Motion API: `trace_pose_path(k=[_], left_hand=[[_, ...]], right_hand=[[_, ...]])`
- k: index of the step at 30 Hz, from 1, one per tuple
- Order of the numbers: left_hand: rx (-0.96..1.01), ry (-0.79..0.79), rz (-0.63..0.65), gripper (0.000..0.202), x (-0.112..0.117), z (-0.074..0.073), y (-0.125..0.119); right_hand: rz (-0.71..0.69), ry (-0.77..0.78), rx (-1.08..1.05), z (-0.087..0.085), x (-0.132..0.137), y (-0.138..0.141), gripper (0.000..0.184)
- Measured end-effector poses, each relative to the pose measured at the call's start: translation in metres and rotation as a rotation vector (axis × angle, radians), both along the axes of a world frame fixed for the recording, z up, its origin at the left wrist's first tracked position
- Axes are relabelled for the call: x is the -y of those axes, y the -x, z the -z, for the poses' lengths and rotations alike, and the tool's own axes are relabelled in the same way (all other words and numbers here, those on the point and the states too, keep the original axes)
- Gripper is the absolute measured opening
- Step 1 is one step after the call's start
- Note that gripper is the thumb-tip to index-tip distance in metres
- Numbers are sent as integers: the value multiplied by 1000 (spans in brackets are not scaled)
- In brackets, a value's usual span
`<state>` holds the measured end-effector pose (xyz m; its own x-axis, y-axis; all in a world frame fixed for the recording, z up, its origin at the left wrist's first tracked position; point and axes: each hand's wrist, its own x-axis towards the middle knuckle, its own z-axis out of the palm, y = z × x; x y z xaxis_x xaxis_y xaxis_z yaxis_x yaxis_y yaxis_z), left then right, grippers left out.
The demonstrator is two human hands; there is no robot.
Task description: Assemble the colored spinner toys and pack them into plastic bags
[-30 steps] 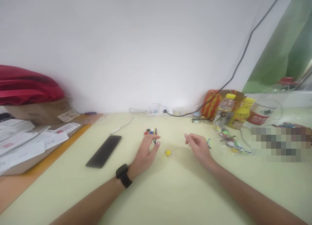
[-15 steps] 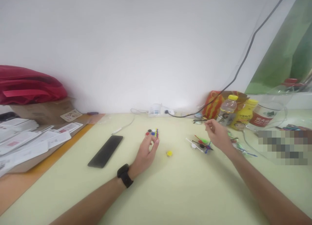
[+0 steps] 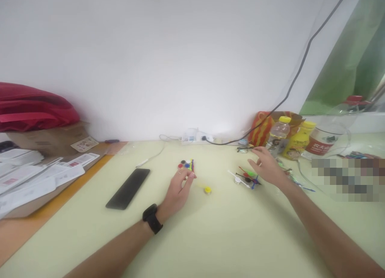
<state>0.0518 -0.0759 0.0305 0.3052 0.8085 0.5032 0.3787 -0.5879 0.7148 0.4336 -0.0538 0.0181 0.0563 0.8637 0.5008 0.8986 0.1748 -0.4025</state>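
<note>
My left hand point(image 3: 178, 188) is bent over the table, thumb and fingertips drawn together; whatever they pinch, if anything, is hidden. Just beyond its fingertips lie small round plastic pieces in red point(image 3: 180, 165), blue, black and white, beside narrow yellow and blue strips. To its right is a yellow round piece point(image 3: 207, 189) with a faint pale streak at its left. My right hand point(image 3: 265, 167) hovers with thumb and index finger apart and nothing visible between them. Below and left of it is a loose pile of coloured plastic arrows point(image 3: 247, 179) with round pieces among them.
A black phone point(image 3: 128, 189) lies left of my left hand. Eyeglasses point(image 3: 243, 149), bottles point(image 3: 277, 135) and a large water jug point(image 3: 321, 143) stand or lie at the back right. More plastic pieces point(image 3: 296, 181) are beyond my right wrist. White packets point(image 3: 39, 173) cover the left side.
My right thumb and index finger have parted from a pinch. The left hand stays nearly in place, fingertips still together. The whole view has shifted slightly.
</note>
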Motion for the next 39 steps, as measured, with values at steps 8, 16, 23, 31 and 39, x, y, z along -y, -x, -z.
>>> trace_pose_path(k=[8,16,23,31,39], left_hand=[[-14,32,2,28,-1,4,1],[-42,35,11,29,-1,5,1],[-46,47,6,28,0,4,0],[-54,52,11,27,0,4,0],[-64,47,14,28,2,4,0]], right_hand=[[-23,196,108,-5,9,5,47],[74,290,186,-12,17,10,62],[162,406,179,-18,23,16,51],[-31,453,96,-26,24,32,47],[-227,376,65,-18,31,46,47]])
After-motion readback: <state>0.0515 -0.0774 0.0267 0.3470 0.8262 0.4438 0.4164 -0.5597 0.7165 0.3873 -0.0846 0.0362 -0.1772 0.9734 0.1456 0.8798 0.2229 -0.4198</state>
